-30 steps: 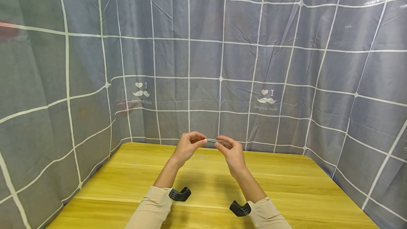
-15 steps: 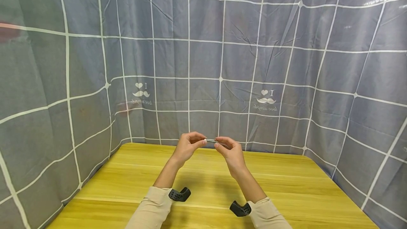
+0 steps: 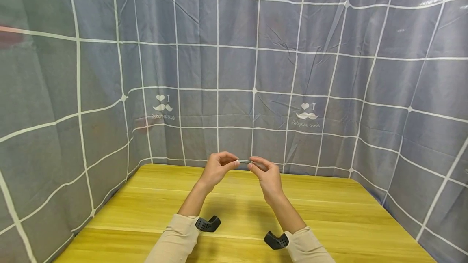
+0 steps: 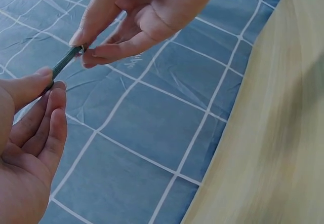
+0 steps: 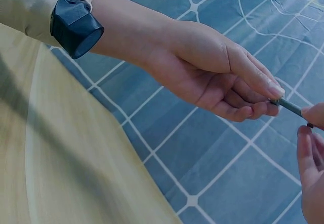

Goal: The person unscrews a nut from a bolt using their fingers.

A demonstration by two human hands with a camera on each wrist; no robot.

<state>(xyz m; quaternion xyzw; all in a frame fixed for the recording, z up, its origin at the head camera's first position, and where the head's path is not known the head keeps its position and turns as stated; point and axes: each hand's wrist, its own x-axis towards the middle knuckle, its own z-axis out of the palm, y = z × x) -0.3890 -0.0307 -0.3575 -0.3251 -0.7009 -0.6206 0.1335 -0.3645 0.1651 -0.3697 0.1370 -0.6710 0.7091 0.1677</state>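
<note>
A slim grey-green threaded bolt [image 4: 66, 63] is held nearly level between both hands above the far part of the table. My left hand [image 3: 216, 169] pinches one end between thumb and fingertips. At the other end, my right hand [image 3: 268, 177] pinches with thumb and index finger around a small metal piece [image 4: 82, 48] that looks like a nut. Fingertips cover most of both ends, so the fit of the small piece is hidden. From the right wrist view, only the middle of the bolt's shaft [image 5: 290, 107] shows between the two hands.
Below the hands lies a yellow wood-grain table [image 3: 234, 222]. A grey curtain [image 3: 234, 68] with white grid lines hangs behind and along both sides. Black camera mounts [image 3: 207, 223] sit on both wrists at the cuffs of beige sleeves.
Both hands stay in nearly the same place. The right thumb and index finger shift slightly at their end of the bolt, while the left hand keeps its pinch.
</note>
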